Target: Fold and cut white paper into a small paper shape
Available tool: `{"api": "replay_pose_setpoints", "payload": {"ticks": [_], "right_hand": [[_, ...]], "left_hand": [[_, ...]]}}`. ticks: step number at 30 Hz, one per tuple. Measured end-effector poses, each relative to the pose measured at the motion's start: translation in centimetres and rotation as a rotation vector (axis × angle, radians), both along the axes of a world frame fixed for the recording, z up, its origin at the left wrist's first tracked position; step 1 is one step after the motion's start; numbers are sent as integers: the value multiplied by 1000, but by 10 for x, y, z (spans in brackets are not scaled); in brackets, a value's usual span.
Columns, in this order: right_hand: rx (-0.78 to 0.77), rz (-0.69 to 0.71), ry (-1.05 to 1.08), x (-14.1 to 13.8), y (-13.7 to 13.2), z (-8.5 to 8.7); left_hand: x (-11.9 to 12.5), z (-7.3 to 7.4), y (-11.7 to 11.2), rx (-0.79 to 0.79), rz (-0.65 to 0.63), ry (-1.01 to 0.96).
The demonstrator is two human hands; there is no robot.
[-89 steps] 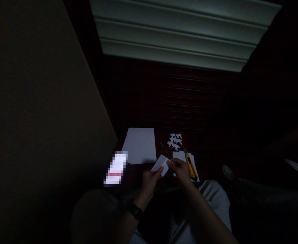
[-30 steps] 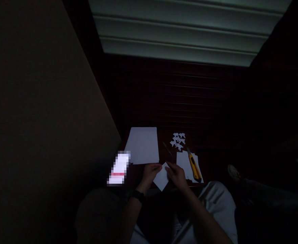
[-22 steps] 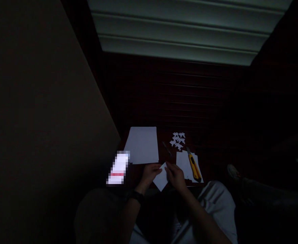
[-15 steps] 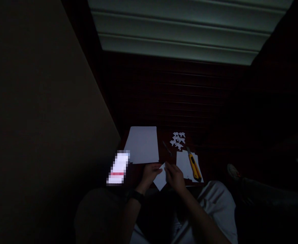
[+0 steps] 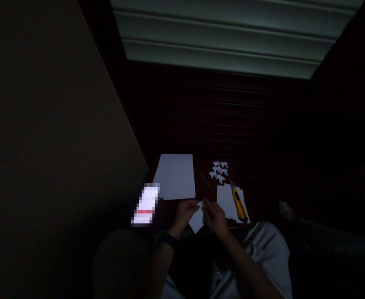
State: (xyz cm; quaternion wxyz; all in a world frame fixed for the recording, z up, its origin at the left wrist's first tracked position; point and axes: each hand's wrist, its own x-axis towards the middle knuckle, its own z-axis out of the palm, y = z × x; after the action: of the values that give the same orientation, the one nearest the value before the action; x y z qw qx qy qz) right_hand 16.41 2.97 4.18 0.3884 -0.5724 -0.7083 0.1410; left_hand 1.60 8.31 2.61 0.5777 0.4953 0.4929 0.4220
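Note:
Between my hands is a small white piece of paper (image 5: pixel 196 221), turned so that one corner points down towards my lap. My left hand (image 5: pixel 186 210) pinches its left edge near the top, and my right hand (image 5: pixel 214 215) grips its upper right edge. Just right of my right hand lie small white sheets (image 5: pixel 225 200) with a yellow utility knife (image 5: pixel 239 204) across them, its blade end pointing away. Beyond my hands is a cluster of several small folded white paper pieces (image 5: pixel 219 171). A thin, dim tool (image 5: pixel 205 181) lies left of that cluster; its kind is unclear.
A stack of large white paper (image 5: pixel 176 176) lies at the back left of the small dark table (image 5: pixel 167 211). A lit, pixelated phone-like screen (image 5: pixel 145 205) is at the left edge. A wall rises at left, and another person's shoe (image 5: pixel 286 211) shows at right.
Both hands keep their hold on the small paper with hardly any movement. The whole view has shifted very slightly; the objects on the table stay in place.

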Motion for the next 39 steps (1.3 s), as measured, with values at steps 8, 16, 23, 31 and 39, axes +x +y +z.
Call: {"api": "replay_pose_setpoints", "payload": {"ticks": [8, 16, 23, 31, 39], "right_hand": [[-21, 58, -5, 2, 0, 2], [-18, 60, 1, 2, 0, 3], [-21, 43, 26, 2, -1, 3], [-47, -16, 131, 3, 3, 1], [-169, -11, 322, 5, 10, 5]], "left_hand": [[-1, 2, -1, -22, -25, -4], [0, 1, -1, -21, -3, -12], [0, 5, 0, -46, 12, -30], [-4, 13, 0, -117, -51, -10], [-4, 18, -1, -130, -44, -24]]}}
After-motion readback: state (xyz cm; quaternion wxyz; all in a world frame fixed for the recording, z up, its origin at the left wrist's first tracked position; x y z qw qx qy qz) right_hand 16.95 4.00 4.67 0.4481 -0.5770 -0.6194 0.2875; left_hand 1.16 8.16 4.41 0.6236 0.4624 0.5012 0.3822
